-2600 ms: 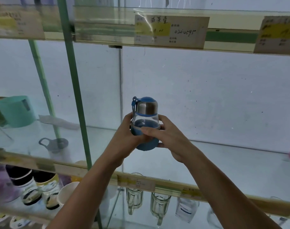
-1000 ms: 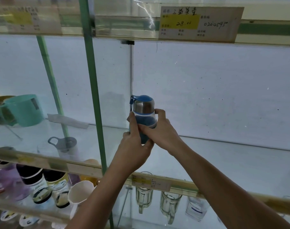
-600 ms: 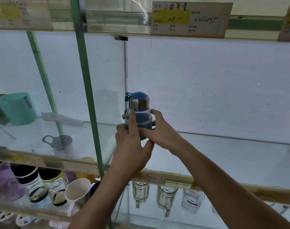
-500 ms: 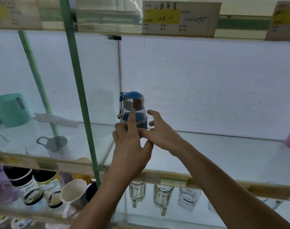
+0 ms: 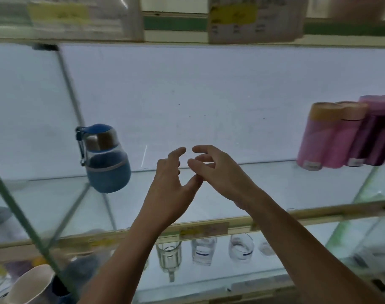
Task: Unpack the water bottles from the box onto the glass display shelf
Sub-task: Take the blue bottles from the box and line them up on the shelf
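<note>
A: Glass display shelf (image 5: 275, 189)?
B: It carries the blue water bottle (image 5: 106, 159) at its left end, standing free. Pink flasks (image 5: 332, 137) stand at the shelf's right end.
A: Hands?
B: Left hand (image 5: 171, 183) and right hand (image 5: 218, 170) hover mid-shelf, right of the bottle, fingers spread, holding nothing, thumbs touching.

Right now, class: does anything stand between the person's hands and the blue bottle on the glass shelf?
Nothing visible does. The blue bottle stands on the glass shelf, to the left of both empty hands, the left hand nearer than the right hand. Only bare shelf lies between. The pink bottles stand far right.
</note>
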Demonstrator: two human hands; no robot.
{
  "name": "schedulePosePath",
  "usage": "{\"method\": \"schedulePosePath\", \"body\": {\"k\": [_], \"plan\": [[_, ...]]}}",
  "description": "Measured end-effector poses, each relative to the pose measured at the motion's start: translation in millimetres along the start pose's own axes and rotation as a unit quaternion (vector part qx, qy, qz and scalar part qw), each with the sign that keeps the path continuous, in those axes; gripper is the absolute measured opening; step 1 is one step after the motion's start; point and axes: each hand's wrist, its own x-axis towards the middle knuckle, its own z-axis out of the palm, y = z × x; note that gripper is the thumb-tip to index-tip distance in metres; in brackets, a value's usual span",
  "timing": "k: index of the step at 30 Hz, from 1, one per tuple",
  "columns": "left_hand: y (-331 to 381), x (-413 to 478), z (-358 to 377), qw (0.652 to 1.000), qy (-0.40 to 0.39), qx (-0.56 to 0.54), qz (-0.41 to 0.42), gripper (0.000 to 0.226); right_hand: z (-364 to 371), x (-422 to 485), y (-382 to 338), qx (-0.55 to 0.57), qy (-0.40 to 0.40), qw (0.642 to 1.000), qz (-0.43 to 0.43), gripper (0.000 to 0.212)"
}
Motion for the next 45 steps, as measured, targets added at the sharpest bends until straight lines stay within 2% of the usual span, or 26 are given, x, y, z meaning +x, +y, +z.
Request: {"method": "schedulePosePath", "body": {"k": [12,22,27,37,41,45], "plan": [[77,0,108,0.991,-0.095,-0.064,0.07,0.048,-118,-71,47,0.003,0.108,0.993,0.037,0.044],[144,-36,215,0.961,-0.204,-0.129,0.137,0.04,-210,-163,105,0.012,0.215,0.971,0.103,0.034],[171,-64,261,0.955,-0.188,-0.132,0.191,0.035,-243,-214,142,0.025,0.257,0.955,0.145,0.032],[185,-103,360,0.901,-0.373,-0.156,0.159,0.034,-271,-296,205,0.05,0.333,0.907,0.252,0.028],[178,-120,396,0.866,-0.451,-0.147,0.156,0.034,-269,-324,226,0.042,0.351,0.885,0.302,0.027],[160,-131,429,0.827,-0.521,-0.148,0.152,0.033,-256,-344,249,0.045,0.367,0.855,0.364,0.038]]}}
